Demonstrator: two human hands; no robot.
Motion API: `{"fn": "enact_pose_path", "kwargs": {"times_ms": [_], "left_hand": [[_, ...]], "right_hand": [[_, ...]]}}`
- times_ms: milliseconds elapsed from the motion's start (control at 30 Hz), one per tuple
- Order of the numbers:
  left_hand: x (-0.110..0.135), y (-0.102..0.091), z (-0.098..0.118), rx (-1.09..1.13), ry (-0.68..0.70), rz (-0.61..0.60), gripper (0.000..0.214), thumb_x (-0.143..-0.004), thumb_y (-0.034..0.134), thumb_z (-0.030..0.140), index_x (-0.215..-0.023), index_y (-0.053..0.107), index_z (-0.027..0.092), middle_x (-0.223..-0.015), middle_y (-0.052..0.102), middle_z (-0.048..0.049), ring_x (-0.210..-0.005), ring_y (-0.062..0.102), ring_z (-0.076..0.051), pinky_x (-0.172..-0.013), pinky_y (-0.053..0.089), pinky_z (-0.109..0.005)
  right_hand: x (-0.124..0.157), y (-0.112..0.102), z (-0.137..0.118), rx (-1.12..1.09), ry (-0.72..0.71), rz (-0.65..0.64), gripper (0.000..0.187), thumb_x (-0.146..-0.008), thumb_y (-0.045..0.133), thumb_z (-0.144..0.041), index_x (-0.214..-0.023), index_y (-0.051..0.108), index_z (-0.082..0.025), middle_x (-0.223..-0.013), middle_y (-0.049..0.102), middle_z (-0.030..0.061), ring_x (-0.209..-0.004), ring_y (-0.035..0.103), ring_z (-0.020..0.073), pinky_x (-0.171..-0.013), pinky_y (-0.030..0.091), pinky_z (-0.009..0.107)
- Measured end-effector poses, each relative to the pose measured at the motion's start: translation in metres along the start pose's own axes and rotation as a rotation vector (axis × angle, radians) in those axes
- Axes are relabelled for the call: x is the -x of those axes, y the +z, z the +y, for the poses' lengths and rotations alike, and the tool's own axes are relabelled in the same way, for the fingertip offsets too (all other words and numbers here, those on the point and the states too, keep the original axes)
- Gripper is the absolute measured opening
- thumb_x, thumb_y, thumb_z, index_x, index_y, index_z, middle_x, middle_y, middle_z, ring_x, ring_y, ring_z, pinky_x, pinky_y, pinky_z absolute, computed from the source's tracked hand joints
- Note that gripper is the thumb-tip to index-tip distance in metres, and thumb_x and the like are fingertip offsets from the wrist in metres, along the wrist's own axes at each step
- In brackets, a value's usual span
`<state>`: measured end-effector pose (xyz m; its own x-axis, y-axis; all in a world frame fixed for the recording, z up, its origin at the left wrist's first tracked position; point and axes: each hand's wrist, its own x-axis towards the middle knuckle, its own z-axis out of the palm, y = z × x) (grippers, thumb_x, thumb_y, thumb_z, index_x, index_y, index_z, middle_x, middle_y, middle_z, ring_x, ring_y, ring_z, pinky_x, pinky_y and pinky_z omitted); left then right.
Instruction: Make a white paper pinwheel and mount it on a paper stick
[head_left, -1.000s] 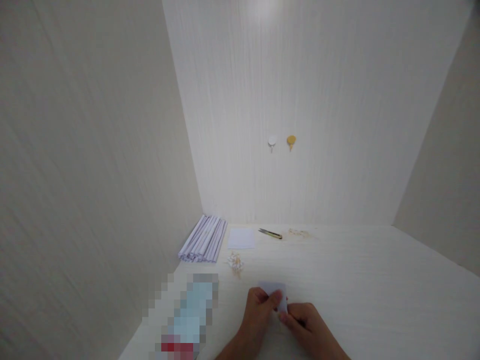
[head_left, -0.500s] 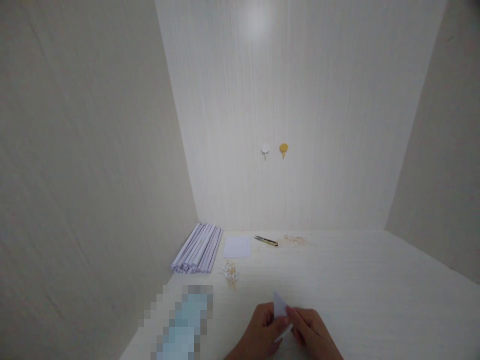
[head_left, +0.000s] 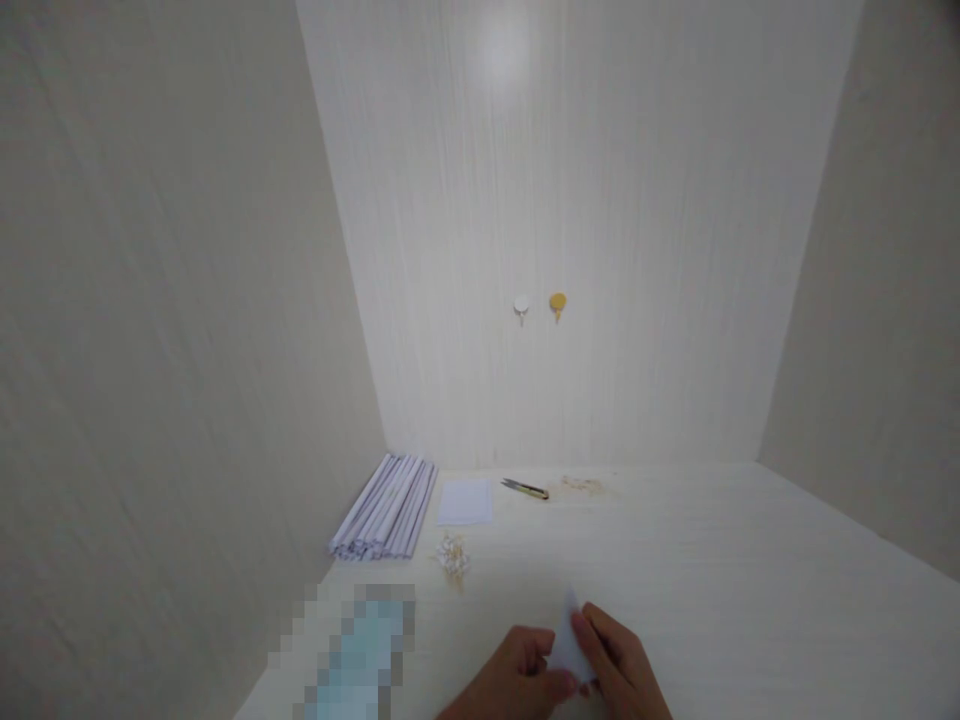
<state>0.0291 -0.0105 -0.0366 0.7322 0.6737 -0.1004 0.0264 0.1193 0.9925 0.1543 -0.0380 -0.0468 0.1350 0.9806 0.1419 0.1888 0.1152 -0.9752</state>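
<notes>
A small white piece of paper (head_left: 568, 648), its pointed corner facing up, is held between my two hands near the bottom of the view. My left hand (head_left: 523, 672) pinches its lower left part between thumb and fingers. On the other side, my right hand (head_left: 619, 655) grips the paper's right edge, thumb pressed on its face. The fingers behind the paper are partly hidden.
A stack of rolled white paper tubes (head_left: 386, 508) lies at the left wall. Beside it are a white square sheet (head_left: 465, 502), thread snips (head_left: 526, 489), a small pile of white-and-tan bits (head_left: 453, 556) and tan scraps (head_left: 583, 485). Two hooks, white (head_left: 521, 305) and yellow (head_left: 557, 302), hang on the back wall. A blurred bluish patch (head_left: 364, 655) is front left.
The paper has turned and shifted slightly right between my hands. My right hand has moved higher along its edge, and my left hand's grip is lower. The whole view has shifted a little.
</notes>
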Motion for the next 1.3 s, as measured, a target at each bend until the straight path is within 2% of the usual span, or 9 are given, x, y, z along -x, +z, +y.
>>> {"fn": "enact_pose_path", "kwargs": {"times_ms": [133, 367, 533, 733, 900, 967, 1067, 1167, 1300], "left_hand": [[0.006, 0.002, 0.012, -0.055, -0.122, -0.048, 0.033, -0.051, 0.062, 0.043, -0.065, 0.059, 0.013, -0.051, 0.045, 0.0047, -0.045, 0.034, -0.005, -0.044, 0.021, -0.019], [0.006, 0.003, 0.013, -0.108, -0.153, -0.103, 0.024, -0.056, 0.058, 0.036, -0.057, 0.061, 0.012, -0.044, 0.039, 0.006, -0.04, 0.029, -0.004, -0.04, 0.017, -0.019], [0.004, 0.0, 0.004, -0.146, -0.147, -0.013, 0.018, -0.058, 0.056, 0.028, -0.061, 0.064, 0.012, -0.041, 0.04, 0.0064, -0.037, 0.026, -0.003, -0.038, 0.015, -0.019], [0.002, -0.003, -0.008, -0.153, -0.135, 0.018, 0.023, -0.058, 0.057, 0.033, -0.06, 0.062, 0.011, -0.029, 0.031, 0.0098, -0.026, 0.02, -0.002, -0.032, 0.01, -0.019], [-0.002, -0.002, -0.015, -0.038, -0.068, 0.12, 0.034, -0.059, 0.052, 0.045, -0.061, 0.056, 0.011, -0.023, 0.032, 0.0097, -0.02, 0.024, -0.004, -0.027, 0.012, -0.017], [-0.005, -0.002, -0.017, 0.033, -0.032, 0.179, 0.038, -0.059, 0.05, 0.049, -0.063, 0.053, 0.012, -0.024, 0.036, 0.0086, -0.019, 0.027, -0.005, -0.026, 0.015, -0.017], [-0.006, -0.002, -0.02, 0.114, -0.002, 0.188, 0.04, -0.061, 0.048, 0.051, -0.065, 0.051, 0.012, -0.031, 0.046, 0.0044, -0.023, 0.038, -0.006, -0.027, 0.023, -0.016], [-0.006, -0.001, -0.019, 0.14, 0.018, 0.17, 0.041, -0.065, 0.045, 0.052, -0.066, 0.049, 0.011, -0.039, 0.052, 0.0006, -0.03, 0.048, -0.009, -0.03, 0.027, -0.017], [-0.006, 0.0, -0.016, 0.15, 0.037, 0.216, 0.041, -0.065, 0.042, 0.053, -0.066, 0.047, 0.012, -0.042, 0.053, -0.0001, -0.032, 0.051, -0.011, -0.029, 0.027, -0.017]], "right_hand": [[0.001, -0.004, -0.005, -0.009, -0.029, 0.013, 0.035, -0.068, 0.039, -0.052, -0.055, 0.036, -0.019, -0.049, 0.03, -0.0053, -0.044, 0.033, 0.0094, -0.039, 0.029, 0.02], [0.005, -0.007, -0.005, 0.091, -0.077, 0.094, 0.033, -0.069, 0.04, -0.044, -0.049, 0.041, -0.018, -0.046, 0.035, -0.0034, -0.044, 0.034, 0.0104, -0.041, 0.029, 0.021], [0.005, -0.006, -0.003, 0.075, -0.071, 0.13, 0.03, -0.069, 0.042, -0.041, -0.051, 0.045, -0.017, -0.046, 0.038, -0.0029, -0.043, 0.036, 0.0104, -0.04, 0.03, 0.02], [0.004, -0.006, -0.004, 0.049, -0.106, 0.148, 0.029, -0.071, 0.044, -0.04, -0.054, 0.049, -0.017, -0.049, 0.044, -0.0018, -0.046, 0.04, 0.011, -0.043, 0.034, 0.02], [-0.001, -0.004, -0.002, -0.058, -0.018, 0.098, 0.035, -0.069, 0.041, -0.049, -0.072, 0.051, -0.016, -0.044, 0.042, -0.0048, -0.037, 0.037, 0.009, -0.034, 0.028, 0.019], [-0.002, -0.003, -0.001, -0.072, 0.019, 0.021, 0.037, -0.068, 0.04, -0.053, -0.067, 0.048, -0.016, -0.038, 0.037, -0.0072, -0.031, 0.031, 0.007, -0.031, 0.024, 0.018], [-0.003, -0.004, -0.001, -0.005, -0.023, -0.025, 0.037, -0.07, 0.041, -0.049, -0.051, 0.041, -0.017, -0.038, 0.034, -0.0072, -0.034, 0.031, 0.0065, -0.035, 0.026, 0.019], [-0.003, -0.006, -0.001, 0.039, -0.086, -0.001, 0.034, -0.071, 0.042, -0.044, -0.049, 0.039, -0.017, -0.043, 0.035, -0.0061, -0.042, 0.033, 0.0078, -0.041, 0.028, 0.019], [-0.003, -0.007, -0.001, 0.046, -0.109, 0.048, 0.033, -0.07, 0.043, -0.041, -0.049, 0.034, -0.018, -0.045, 0.033, -0.0064, -0.044, 0.031, 0.0079, -0.042, 0.027, 0.019]]}}
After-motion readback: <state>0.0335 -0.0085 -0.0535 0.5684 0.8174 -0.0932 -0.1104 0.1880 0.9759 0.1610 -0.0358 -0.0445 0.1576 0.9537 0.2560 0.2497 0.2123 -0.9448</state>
